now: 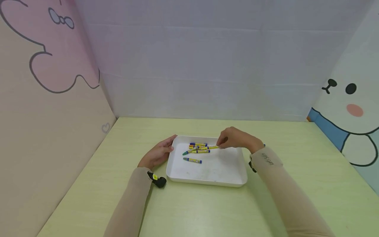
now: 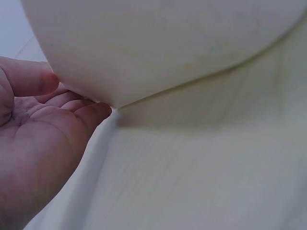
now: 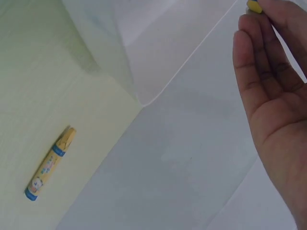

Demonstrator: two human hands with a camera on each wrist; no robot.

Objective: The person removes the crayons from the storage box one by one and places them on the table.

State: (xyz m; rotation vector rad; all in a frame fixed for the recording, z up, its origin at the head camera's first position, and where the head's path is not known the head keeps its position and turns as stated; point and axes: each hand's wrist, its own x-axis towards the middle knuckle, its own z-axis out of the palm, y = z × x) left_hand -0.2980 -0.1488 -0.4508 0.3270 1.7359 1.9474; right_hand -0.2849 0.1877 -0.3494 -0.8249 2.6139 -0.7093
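A shallow white tray (image 1: pixel 219 171) sits on the table, with several crayons in paper wrappers lying in its left half. One green crayon (image 1: pixel 192 160) lies apart, in front of the small pile (image 1: pixel 198 144). My left hand (image 1: pixel 158 153) grips the tray's left side; in the left wrist view its thumb touches the wall and its fingertips (image 2: pixel 98 112) reach the bottom edge. Over the tray's back right part, my right hand (image 1: pixel 235 137) pinches a yellow-wrapped crayon (image 1: pixel 212 147) by one end, its other end overlapping the pile. That crayon's blue-and-yellow tip (image 3: pixel 254 6) peeks between thumb and fingers.
Outside the tray, a yellow crayon (image 3: pixel 50 163) with blue bands lies on the pale table (image 1: pixel 195 210); my right wrist mostly hides it in the head view. A white back wall (image 1: pixel 201 72) and side panels with cartoon drawings (image 1: pixel 352 108) enclose the table.
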